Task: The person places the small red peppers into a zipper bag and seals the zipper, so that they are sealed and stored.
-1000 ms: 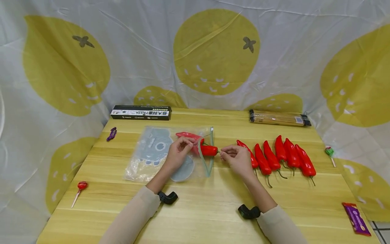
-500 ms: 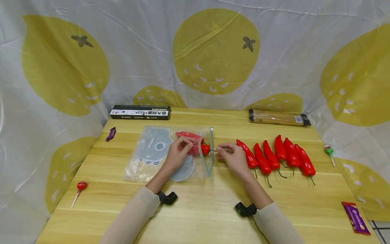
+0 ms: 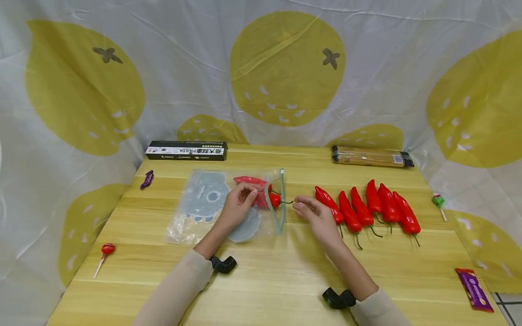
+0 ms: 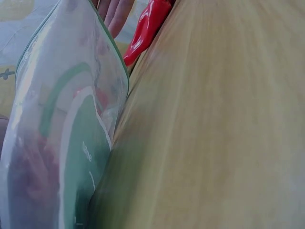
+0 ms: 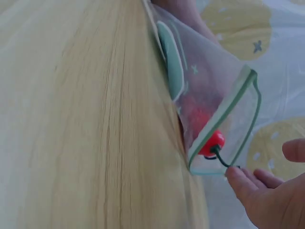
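Note:
My left hand (image 3: 238,203) pinches the upper layer of a clear zip bag (image 3: 208,190) near its mouth, lifting it. A blue cartoon print covers part of the bag. Inside lie red chili peppers; one (image 3: 275,199) has its cap end at the opening, its stem sticking out past the green zip edge (image 5: 251,78). Another pepper (image 3: 248,180) shows behind it through the plastic. Just right of that stem, my right hand (image 3: 320,217) has thumb and fingers apart and holds nothing. In the right wrist view its fingertips are right by the stem tip.
Several red peppers (image 3: 360,206) lie in a row to the right. A black pasta box (image 3: 186,151) and a noodle pack (image 3: 371,156) sit at the back. Around the table's sides are a purple candy (image 3: 147,179), a red lollipop (image 3: 108,249), a green lollipop (image 3: 438,201) and a purple-wrapped bar (image 3: 474,289).
The right hand slid the pepper leftward deeper into the bag by its stem, then let go and drew slightly back. The left hand keeps its place on the bag.

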Available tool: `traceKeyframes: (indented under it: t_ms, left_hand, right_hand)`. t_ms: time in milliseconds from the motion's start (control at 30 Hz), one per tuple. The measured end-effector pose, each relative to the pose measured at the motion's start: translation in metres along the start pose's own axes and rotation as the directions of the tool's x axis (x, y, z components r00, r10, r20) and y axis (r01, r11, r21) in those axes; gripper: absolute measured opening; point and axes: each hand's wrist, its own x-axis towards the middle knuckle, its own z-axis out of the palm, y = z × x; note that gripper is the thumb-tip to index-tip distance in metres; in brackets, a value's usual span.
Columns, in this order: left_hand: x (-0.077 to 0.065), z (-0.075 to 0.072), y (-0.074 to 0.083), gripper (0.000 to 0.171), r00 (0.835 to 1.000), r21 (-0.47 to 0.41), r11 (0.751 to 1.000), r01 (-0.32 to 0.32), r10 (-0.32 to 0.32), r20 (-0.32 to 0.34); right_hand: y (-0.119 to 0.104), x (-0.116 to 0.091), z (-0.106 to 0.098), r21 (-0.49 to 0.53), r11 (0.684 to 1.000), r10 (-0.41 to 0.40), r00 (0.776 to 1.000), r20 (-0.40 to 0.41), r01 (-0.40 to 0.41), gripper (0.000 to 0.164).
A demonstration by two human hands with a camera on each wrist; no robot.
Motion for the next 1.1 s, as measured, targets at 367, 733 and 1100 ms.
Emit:
traceKeyframes:
  t_ms: [367, 733, 1100]
  left_hand:
    - [-0.001, -0.001, 0.002, 0.013, 0.999, 0.082, 0.997, -0.016, 0.018, -0.032]
    - [-0.001, -0.001, 0.005, 0.013, 0.998, 0.089, 0.996, 0.008, -0.002, -0.067]
    - [0.003, -0.005, -0.019, 0.018, 0.988, 0.148, 0.988, 0.043, -0.020, -0.154]
  right_hand:
    - [-0.001, 0.006, 0.020, 0.058, 0.998, -0.018, 1.000, 0.019, 0.017, 0.048]
    - [0.000, 0.024, 0.036, 0.197, 0.980, -0.003, 0.998, 0.064, -0.010, 0.052]
    - [-0.004, -0.021, -0.035, -0.131, 0.986, -0.115, 0.992, -0.049, 0.107, 0.048]
